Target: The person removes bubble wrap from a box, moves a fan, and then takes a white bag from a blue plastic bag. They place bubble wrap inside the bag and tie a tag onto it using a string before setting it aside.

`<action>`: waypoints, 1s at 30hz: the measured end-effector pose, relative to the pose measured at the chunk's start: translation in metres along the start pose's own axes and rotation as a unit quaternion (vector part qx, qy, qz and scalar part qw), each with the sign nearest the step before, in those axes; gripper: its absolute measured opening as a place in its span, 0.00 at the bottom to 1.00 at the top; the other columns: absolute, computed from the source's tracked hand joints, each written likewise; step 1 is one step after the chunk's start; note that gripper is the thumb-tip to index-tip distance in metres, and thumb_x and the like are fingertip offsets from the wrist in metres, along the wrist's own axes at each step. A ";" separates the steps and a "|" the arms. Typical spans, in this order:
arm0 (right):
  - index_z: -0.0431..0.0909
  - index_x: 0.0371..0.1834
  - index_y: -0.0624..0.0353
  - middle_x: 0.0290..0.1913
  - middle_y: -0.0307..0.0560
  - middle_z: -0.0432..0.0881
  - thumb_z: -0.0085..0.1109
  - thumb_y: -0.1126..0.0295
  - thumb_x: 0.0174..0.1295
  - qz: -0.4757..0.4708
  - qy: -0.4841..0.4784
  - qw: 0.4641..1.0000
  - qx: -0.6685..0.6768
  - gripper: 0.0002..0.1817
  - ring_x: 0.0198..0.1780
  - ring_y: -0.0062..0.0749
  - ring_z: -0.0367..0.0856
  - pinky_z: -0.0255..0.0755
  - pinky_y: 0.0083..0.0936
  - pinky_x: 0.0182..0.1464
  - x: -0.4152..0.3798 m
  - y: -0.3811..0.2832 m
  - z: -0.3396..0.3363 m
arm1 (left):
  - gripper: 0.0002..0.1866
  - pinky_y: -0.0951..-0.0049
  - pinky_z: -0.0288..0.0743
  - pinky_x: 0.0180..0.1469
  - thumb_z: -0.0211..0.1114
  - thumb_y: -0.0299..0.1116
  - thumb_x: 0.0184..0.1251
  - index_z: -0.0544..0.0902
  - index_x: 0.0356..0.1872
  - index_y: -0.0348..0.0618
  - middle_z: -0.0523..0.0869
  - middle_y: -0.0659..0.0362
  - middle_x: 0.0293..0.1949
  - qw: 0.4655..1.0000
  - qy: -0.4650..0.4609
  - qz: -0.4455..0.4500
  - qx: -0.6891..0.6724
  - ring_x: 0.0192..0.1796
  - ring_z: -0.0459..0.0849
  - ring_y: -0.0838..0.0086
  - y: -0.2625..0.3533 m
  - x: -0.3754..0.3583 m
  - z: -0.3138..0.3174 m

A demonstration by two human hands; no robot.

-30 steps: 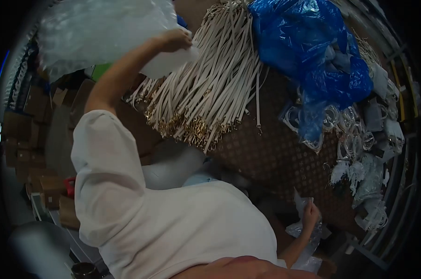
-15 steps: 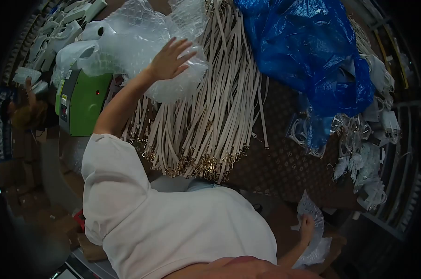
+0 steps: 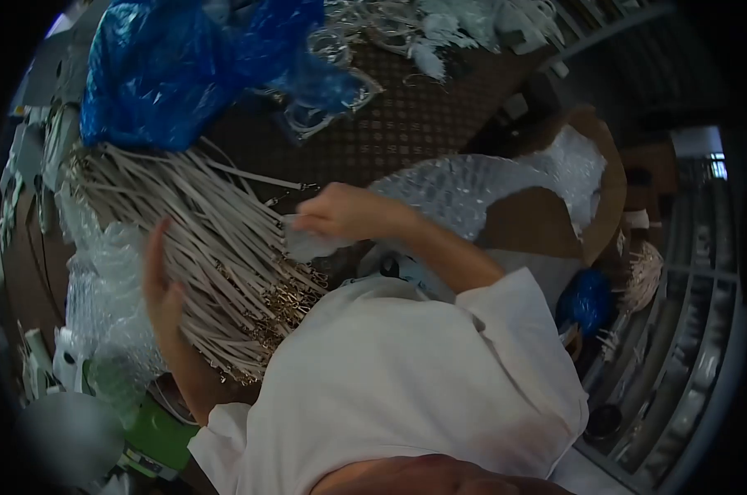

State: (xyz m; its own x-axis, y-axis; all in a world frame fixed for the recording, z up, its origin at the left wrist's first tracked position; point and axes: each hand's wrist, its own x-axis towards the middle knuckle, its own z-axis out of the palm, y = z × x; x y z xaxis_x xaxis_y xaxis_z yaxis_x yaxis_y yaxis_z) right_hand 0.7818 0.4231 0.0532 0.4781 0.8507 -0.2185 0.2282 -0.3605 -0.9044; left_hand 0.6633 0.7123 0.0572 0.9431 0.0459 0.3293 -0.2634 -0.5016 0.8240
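My right hand (image 3: 336, 213) is closed on one end of some bubble wrap (image 3: 452, 186), in front of my chest. Clear wrap hangs just below the fingers, and a long strip runs behind my forearm to the right. My left hand (image 3: 163, 285), slightly blurred, is raised over a thick bundle of pale straps (image 3: 200, 223) with fingers stretched and thumb apart, holding nothing. Gold-coloured metal clasps (image 3: 295, 293) crowd the near ends of the straps. More bubble wrap (image 3: 109, 289) lies left of my left hand.
A blue plastic bag (image 3: 159, 74) lies at the back left. Bagged cables (image 3: 332, 103) rest on the brown patterned table (image 3: 423, 115). An open cardboard box (image 3: 609, 177) stands at right. A green machine (image 3: 159, 433) sits lower left, and shelving (image 3: 679, 355) lines the right side.
The view has swung to the right. My right hand has come up from the lower right to the straps' edge with the bubble wrap. My left hand has left the large bubble wrap, still open.
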 end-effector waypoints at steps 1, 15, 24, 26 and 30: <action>0.76 0.24 0.62 0.19 0.51 0.77 0.47 0.58 0.63 -0.113 0.069 0.988 -0.084 0.19 0.22 0.43 0.76 0.69 0.34 0.28 0.014 -0.001 0.012 | 0.41 0.61 0.59 0.62 0.52 0.64 0.57 0.67 0.60 0.37 0.68 0.48 0.60 1.000 -0.011 0.013 -0.005 0.64 0.64 0.60 0.011 0.001 0.026; 0.73 0.30 0.62 0.30 0.48 0.78 0.58 0.56 0.54 -0.356 0.008 0.909 -0.217 0.17 0.34 0.39 0.79 0.73 0.32 0.33 -0.094 0.009 0.056 | 0.22 0.78 0.71 0.45 0.64 0.27 0.51 0.75 0.50 0.37 0.80 0.62 0.42 0.795 -0.443 -0.358 -0.208 0.41 0.75 0.80 0.039 -0.006 0.183; 0.69 0.57 0.58 0.55 0.47 0.72 0.55 0.57 0.60 -0.078 0.296 0.939 -0.154 0.24 0.50 0.30 0.75 0.70 0.23 0.50 -0.185 0.110 -0.180 | 0.14 0.67 0.70 0.44 0.62 0.22 0.44 0.82 0.37 0.43 0.77 0.59 0.38 0.815 -0.187 0.215 0.505 0.42 0.75 0.67 0.164 -0.023 0.132; 0.67 0.59 0.59 0.58 0.49 0.69 0.59 0.50 0.54 -0.001 0.222 0.940 -0.261 0.33 0.54 0.35 0.72 0.67 0.29 0.55 -0.183 0.166 -0.201 | 0.14 0.66 0.69 0.44 0.62 0.23 0.45 0.83 0.36 0.44 0.76 0.60 0.40 0.773 -0.151 0.247 0.564 0.43 0.74 0.67 0.179 -0.047 0.135; 0.65 0.61 0.58 0.61 0.53 0.66 0.57 0.37 0.47 0.117 -0.037 0.977 -0.175 0.44 0.60 0.41 0.67 0.59 0.33 0.61 -0.170 0.250 -0.166 | 0.17 0.66 0.69 0.44 0.63 0.23 0.44 0.83 0.39 0.46 0.75 0.61 0.42 0.779 -0.071 0.221 0.582 0.43 0.73 0.67 0.179 -0.109 0.137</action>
State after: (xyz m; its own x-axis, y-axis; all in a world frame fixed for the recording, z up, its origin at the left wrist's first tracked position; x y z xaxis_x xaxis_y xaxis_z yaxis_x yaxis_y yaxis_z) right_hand 0.8979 0.1247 -0.0753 0.4916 0.7500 -0.4425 0.4023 -0.6462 -0.6485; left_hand 0.5413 0.4992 0.1055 0.8472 -0.4084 0.3399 -0.2841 -0.8887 -0.3598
